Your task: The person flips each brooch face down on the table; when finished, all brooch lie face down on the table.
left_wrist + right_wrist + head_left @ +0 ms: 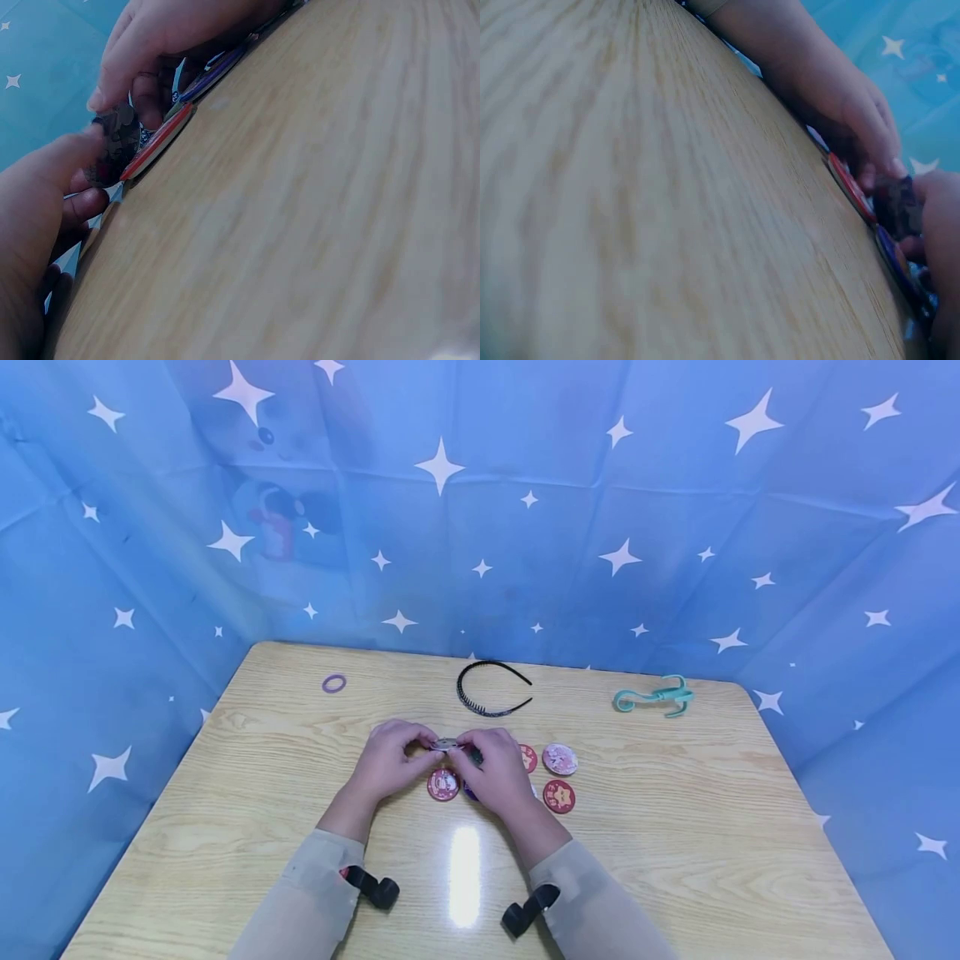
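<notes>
The left hand and right hand pinch opposite edges of a dark badge, which sits between their fingertips, just beside a red badge. For good control, both sets of fingers should bear lightly and evenly on the rim, clear of the red badge. The head view shows the dark badge nearly edge-on; the left wrist view exposes its patterned face. Only the head view shows the teal clip, well right of the right fingers.
</notes>
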Motion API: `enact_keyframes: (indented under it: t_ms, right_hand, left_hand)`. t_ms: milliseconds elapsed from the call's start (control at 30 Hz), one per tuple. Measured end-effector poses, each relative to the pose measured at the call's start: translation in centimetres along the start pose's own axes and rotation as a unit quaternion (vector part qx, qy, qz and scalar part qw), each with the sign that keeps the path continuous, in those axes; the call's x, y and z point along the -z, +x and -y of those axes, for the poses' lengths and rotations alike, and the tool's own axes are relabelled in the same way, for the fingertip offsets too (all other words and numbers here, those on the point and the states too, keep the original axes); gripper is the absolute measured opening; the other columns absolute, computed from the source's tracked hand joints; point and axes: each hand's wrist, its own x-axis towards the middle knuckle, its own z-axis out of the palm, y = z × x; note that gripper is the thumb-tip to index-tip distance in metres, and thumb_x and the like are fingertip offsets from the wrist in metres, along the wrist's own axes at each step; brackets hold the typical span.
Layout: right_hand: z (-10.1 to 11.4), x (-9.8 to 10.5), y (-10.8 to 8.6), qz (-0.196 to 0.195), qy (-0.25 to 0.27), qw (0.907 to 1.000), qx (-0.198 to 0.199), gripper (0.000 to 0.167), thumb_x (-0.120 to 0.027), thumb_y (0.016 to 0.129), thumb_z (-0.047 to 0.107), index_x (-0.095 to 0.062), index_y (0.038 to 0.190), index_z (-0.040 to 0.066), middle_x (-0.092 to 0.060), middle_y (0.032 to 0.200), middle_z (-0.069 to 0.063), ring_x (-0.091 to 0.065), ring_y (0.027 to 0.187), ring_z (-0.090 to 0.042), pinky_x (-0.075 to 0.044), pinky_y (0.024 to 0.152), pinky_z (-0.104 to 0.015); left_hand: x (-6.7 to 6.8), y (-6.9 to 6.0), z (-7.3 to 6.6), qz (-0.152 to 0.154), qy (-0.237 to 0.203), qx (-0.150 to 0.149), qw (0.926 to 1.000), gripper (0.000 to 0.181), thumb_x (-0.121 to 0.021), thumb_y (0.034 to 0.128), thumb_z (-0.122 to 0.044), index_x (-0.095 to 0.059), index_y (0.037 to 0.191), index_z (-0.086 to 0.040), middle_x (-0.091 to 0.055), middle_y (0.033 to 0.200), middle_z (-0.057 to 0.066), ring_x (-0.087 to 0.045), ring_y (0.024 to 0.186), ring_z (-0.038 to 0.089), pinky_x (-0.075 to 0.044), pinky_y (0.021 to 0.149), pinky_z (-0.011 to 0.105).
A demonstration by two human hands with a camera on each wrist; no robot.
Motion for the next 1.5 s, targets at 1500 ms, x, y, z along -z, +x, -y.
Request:
enact_keyframes:
  t_ms: [1500]
  right_hand:
    - [-0.14,-0.25,-0.1,0.04,-0.092,0.9947,0.022,0.031,-0.078,0.097,0.042,-0.08,0.123,0.023,-0.068,0.114,0.003,-0.057,0.111,-0.021,-0.046,0.098,-0.043]
  left_hand:
    - [0.09,-0.12,-0.1,0.018,0.048,-0.002,0.9987,0.033,-0.093,0.085,-0.029,-0.078,0.113,-0.021,-0.074,0.12,-0.001,-0.061,0.124,0.03,-0.037,0.115,0.056]
